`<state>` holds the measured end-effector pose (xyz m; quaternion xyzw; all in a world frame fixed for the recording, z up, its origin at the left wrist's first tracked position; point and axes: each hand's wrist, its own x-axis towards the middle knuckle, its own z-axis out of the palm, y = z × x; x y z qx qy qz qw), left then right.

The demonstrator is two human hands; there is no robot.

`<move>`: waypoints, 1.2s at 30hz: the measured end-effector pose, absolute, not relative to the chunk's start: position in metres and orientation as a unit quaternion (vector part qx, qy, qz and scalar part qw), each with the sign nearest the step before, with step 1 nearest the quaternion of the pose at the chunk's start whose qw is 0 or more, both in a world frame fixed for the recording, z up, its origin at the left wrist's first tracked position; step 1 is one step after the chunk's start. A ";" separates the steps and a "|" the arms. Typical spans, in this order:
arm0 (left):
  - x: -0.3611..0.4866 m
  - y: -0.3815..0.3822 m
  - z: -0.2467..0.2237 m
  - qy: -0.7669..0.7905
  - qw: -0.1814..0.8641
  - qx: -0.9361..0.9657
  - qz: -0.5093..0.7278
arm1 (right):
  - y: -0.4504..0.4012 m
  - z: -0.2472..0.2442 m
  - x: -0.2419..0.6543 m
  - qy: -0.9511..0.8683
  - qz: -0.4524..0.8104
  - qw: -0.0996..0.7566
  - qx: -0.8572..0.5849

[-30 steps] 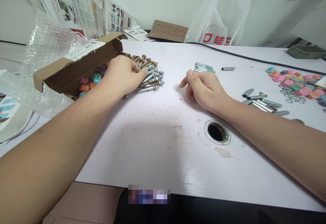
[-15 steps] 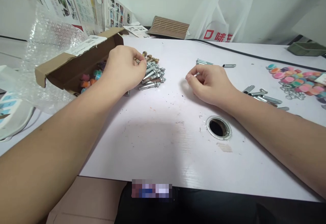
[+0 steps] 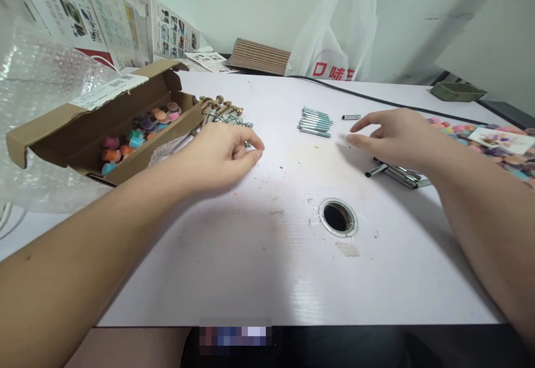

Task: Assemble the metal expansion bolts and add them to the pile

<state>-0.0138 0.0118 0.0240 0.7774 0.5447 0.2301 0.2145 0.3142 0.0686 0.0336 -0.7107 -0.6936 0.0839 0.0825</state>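
My left hand hovers over the white table, just in front of a pile of expansion bolts, some silver and some brassy. Its fingers curl with a gap between thumb and forefinger, and nothing shows in them. My right hand has thumb and forefinger apart, empty, close to a single metal sleeve. Left of it lies a neat row of silver screws. More metal sleeves lie beneath my right wrist and forearm, which partly cover them.
An open cardboard box with colourful caps stands at left beside bubble wrap. A round hole with a metal ring is in the table. At right lie colourful pieces and a card. A black cable runs behind.
The view has shifted. My left hand has moved right and nearer, off the bolts. My right hand has moved right towards the single sleeve, its thumb and forefinger spreading and uncovering the screw row.
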 end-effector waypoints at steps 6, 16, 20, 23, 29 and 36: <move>-0.006 0.006 0.025 0.549 0.256 0.767 0.214 | 0.080 0.007 0.296 -0.734 0.065 0.077 -0.671; -0.006 0.009 0.018 0.539 0.243 0.780 0.204 | 0.093 0.002 0.286 -0.748 0.072 0.112 -0.650; -0.006 0.008 0.019 0.536 0.237 0.782 0.214 | 0.090 0.006 0.284 -0.736 0.078 0.121 -0.662; -0.005 0.007 0.021 0.529 0.244 0.787 0.203 | 0.089 0.008 0.285 -0.741 0.078 0.142 -0.651; -0.004 0.008 0.020 0.524 0.232 0.799 0.184 | 0.080 0.014 0.285 -0.736 0.047 0.233 -0.633; -0.007 0.008 0.013 0.519 0.274 0.784 0.200 | 0.052 0.016 0.264 -0.799 -0.022 0.312 -0.514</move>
